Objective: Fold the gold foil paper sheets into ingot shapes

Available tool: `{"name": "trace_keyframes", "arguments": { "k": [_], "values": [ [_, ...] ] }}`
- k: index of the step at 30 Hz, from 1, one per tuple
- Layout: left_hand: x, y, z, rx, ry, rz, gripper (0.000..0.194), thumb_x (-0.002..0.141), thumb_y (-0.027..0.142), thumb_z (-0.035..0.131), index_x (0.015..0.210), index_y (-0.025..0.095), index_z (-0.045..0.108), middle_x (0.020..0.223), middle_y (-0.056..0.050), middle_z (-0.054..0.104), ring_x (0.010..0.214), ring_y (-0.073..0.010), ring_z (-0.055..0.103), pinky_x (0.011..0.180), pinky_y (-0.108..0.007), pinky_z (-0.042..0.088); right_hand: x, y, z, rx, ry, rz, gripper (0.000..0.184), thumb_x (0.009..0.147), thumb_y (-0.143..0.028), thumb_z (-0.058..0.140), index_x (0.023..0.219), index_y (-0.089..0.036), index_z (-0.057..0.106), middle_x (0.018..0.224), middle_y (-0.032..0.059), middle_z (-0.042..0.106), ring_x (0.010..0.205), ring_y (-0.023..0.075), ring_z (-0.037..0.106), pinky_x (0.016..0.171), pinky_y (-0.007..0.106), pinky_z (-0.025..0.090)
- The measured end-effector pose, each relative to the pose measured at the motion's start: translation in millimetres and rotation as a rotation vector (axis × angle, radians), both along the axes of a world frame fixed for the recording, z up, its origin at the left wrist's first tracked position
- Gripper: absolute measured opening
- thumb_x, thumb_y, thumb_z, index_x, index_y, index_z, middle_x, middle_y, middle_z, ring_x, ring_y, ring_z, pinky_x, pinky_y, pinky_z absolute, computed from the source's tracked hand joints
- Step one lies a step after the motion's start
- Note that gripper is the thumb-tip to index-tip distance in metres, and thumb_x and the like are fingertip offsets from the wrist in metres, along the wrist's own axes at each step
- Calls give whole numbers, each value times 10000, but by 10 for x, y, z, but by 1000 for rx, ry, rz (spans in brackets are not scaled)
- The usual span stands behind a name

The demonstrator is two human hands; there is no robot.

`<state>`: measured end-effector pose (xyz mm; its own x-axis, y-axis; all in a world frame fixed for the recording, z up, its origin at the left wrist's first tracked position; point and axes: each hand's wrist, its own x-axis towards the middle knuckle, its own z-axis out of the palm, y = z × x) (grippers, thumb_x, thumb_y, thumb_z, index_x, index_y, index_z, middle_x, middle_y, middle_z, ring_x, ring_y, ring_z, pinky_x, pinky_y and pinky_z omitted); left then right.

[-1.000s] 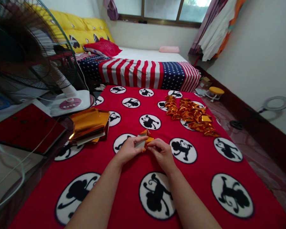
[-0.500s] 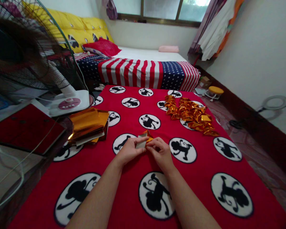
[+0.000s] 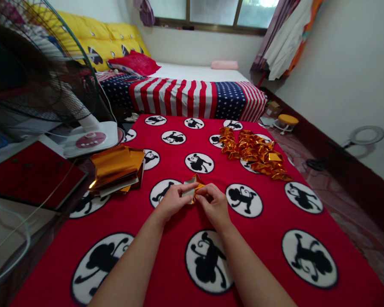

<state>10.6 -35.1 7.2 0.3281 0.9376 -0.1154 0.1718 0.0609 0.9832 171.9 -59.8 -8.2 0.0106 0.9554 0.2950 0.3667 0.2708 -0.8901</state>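
A small piece of gold foil paper is pinched between both of my hands just above the red blanket printed with black monkeys in white circles. My left hand is closed on its left side, thumb on top. My right hand is closed on its right side, fingers curled over the fold. Most of the paper is hidden under my fingers. A stack of flat gold foil sheets lies to the left. A heap of several folded gold pieces lies at the far right of the blanket.
A standing fan with a white base fills the left side, beside a red flat box. A bed with a stars-and-stripes cover stands behind. On the floor at right are a yellow-lidded container and a ring light.
My hands have drawn closer together over the gold paper, folding it tighter; less of it shows than before. The view has shifted slightly.
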Motion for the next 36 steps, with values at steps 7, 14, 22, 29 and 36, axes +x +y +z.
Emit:
{"name": "trace_keyframes", "arguments": {
  "k": [7, 14, 22, 29, 36],
  "values": [
    [-7, 3, -35, 82, 18, -26, 578, 676, 228, 746, 1241, 166, 638, 1152, -94, 710, 1034, -277, 658, 958, -371, 459, 5, 2, -24, 7, -1, -10, 91, 777, -131, 601, 739, -213, 616, 751, -17, 568, 647, 126, 527, 615, 253, 401],
    [4, -1, 2, 121, 72, -14, 562, 667, 173, 724, 1224, 176, 648, 1182, -85, 696, 1079, -274, 644, 1006, -380, 434, 2, 9, -26, 1, 12, -13, 89, 771, -129, 613, 738, -212, 616, 748, -21, 563, 634, 120, 515, 596, 248, 394],
    [37, -16, 43, 87, 66, 5, 562, 670, 197, 731, 1224, 155, 647, 1181, -94, 695, 1074, -280, 650, 997, -381, 451, -3, -1, -17, 5, 15, -19, 84, 773, -135, 617, 739, -212, 615, 752, -19, 569, 652, 126, 535, 610, 252, 401],
    [40, -21, 17, 125, 91, 27, 540, 672, 165, 716, 1209, 180, 659, 1194, -68, 689, 1094, -263, 645, 1031, -364, 430, -8, 7, -38, 9, 9, -28, 90, 771, -130, 604, 730, -209, 615, 737, -20, 563, 638, 121, 525, 609, 252, 402],
    [47, -32, 10, 41, -32, 74, 539, 664, 236, 764, 1191, 161, 674, 1131, -87, 719, 1020, -281, 666, 950, -376, 477, -38, -18, 31, 13, 88, -156, 156, 733, -181, 669, 859, -206, 580, 839, -7, 570, 646, 113, 532, 587, 238, 427]
  ]
}}
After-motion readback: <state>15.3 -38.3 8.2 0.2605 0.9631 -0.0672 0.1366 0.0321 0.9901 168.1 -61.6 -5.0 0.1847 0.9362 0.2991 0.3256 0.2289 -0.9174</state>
